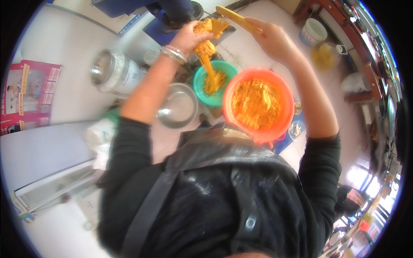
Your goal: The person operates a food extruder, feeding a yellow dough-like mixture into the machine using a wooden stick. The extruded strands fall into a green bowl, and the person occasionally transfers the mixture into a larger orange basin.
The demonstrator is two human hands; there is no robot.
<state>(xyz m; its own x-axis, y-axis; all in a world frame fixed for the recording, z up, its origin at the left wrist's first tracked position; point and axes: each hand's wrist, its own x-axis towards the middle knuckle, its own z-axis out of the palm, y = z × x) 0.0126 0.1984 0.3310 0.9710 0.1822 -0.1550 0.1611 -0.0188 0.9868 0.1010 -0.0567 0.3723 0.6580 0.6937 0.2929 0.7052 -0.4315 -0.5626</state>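
My left hand, with bracelets at its wrist, is closed on a clump of yellow dough just below the outlet of a dark blue machine. From the clump a thick bundle of yellow strands hangs down into a green basin, where more of it lies. Raised to the right, my right hand grips a flat wooden stick that points toward the machine. Close to my body stands an orange basin full of crumbly yellow dough.
A steel bowl sits left of the green basin, and a steel pot farther left. White tubs stand on the floor at the far right beside red-brown wooden furniture. Another person is at the lower right.
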